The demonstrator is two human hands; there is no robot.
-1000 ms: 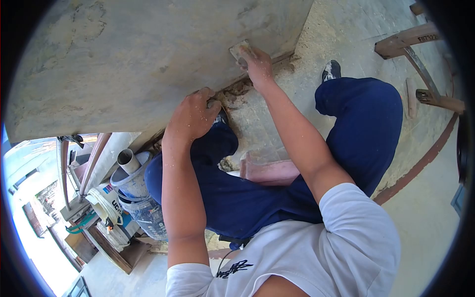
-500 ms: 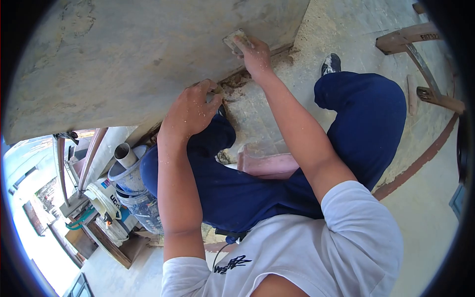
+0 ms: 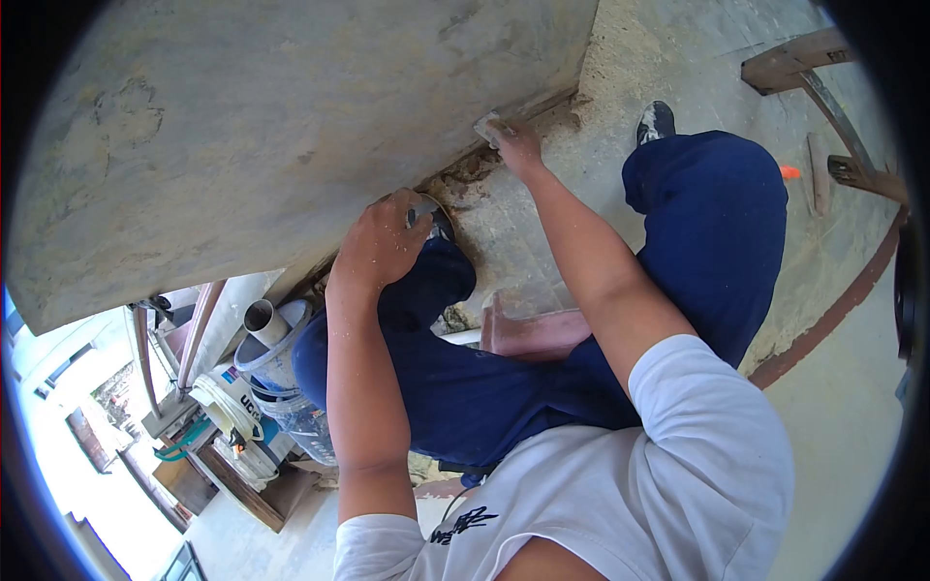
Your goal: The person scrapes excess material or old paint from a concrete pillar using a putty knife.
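Note:
My right hand (image 3: 517, 147) is closed on a small flat pale block (image 3: 488, 127), pressed against the lower part of the grey wall (image 3: 320, 107). To its left, my left hand (image 3: 381, 239) has its fingers curled round something greyish with a thin curved edge, mostly hidden, close to the wall's foot. Pale specks of dust cling to both hands and forearms. Between the hands, brown crumbly debris (image 3: 470, 172) lies along the joint of wall and floor. A dark shoe (image 3: 441, 226) shows just beside my left hand.
A pink plastic stool (image 3: 533, 332) is beneath me. Paint-stained buckets (image 3: 291, 412), one holding a pipe (image 3: 263, 321), stand at my left with a white container (image 3: 232, 402). A wooden frame (image 3: 799, 60) lies at the right on the dusty floor (image 3: 601, 184).
My right hand has moved down the wall and slightly right with the block, towards the floor joint. My left hand has shifted slightly down in the view, which has tilted a little.

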